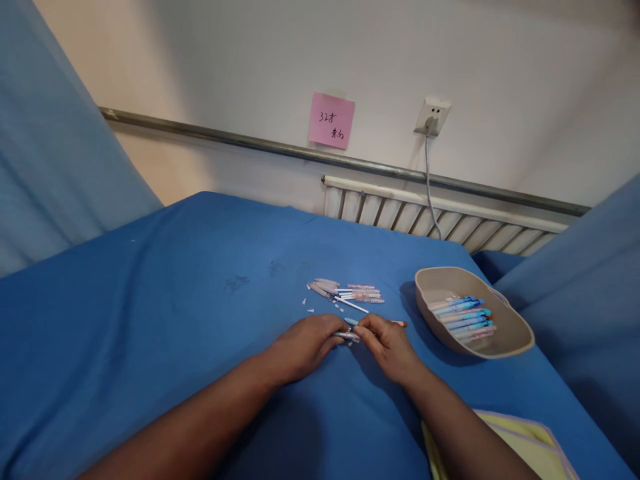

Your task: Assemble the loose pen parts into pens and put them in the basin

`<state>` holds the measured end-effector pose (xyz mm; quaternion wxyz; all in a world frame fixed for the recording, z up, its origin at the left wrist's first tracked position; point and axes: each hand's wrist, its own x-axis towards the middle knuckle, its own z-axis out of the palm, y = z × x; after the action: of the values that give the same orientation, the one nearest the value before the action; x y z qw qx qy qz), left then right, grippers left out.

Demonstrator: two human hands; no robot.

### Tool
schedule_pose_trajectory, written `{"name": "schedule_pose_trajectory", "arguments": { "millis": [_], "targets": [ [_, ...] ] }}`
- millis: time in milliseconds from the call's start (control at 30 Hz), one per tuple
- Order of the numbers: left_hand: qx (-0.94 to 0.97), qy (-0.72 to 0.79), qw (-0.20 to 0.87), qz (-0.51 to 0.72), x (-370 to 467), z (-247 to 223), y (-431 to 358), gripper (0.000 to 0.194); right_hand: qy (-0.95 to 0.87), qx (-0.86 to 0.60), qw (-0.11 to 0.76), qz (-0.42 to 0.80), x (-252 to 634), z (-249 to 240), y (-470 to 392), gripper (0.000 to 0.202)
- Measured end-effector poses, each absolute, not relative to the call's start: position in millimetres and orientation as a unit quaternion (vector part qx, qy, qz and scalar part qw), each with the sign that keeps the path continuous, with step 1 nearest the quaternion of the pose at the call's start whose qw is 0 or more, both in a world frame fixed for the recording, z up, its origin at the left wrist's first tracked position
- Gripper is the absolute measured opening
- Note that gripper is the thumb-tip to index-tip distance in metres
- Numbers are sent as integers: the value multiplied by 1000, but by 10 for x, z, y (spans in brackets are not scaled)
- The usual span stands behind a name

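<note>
Over the blue cloth [225,267], my left hand [307,341] is closed around a pale pen part [349,336] at its fingertips. Close beside it, my right hand [391,347] is pinched shut, its fingertips meeting the same spot; what sits between them is too small to make out. A blue pen part [351,321] shows just behind the fingers, and an orange-brown tip [401,324] pokes out past the right hand. Just beyond lie several pale pen barrels [325,287], patterned pen parts [367,293], a thin white refill [353,305] and small clear-white bits [311,311].
A beige basket [425,293] to the right holds several blue and pink pens [465,319]. Near my right forearm lies a yellow item with a pale border [525,440]. Behind the table are a radiator [390,210] and a plugged-in cable [429,180]; blue curtains [55,133] hang on both sides.
</note>
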<state>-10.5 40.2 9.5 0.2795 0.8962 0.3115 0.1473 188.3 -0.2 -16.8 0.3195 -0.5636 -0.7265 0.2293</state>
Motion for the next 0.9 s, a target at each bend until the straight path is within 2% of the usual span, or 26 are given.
{"name": "schedule_pose_trajectory", "arguments": {
  "millis": [167,300,433,567,700,800,900],
  "targets": [
    [889,349,259,142,-134,96,444,24,-752,-522,344,209,1899,-144,-20,12],
    [901,342,235,128,-140,124,446,25,-756,-532,326,198,1922,-150,-11,19],
    [913,327,209,127,-140,138,435,25,-716,-559,319,271,1904,-203,19,29],
    [908,342,207,123,-150,119,448,24,-698,-544,359,298,1878,-222,5,18],
    [901,354,219,121,-154,112,455,25,-737,-525,355,235,1897,-189,-20,12],
    [904,339,225,127,-143,114,441,26,-747,-536,328,218,1917,-196,0,19],
    [911,318,224,136,-127,113,427,26,-732,-553,317,243,1913,-232,28,35]
  ]
}}
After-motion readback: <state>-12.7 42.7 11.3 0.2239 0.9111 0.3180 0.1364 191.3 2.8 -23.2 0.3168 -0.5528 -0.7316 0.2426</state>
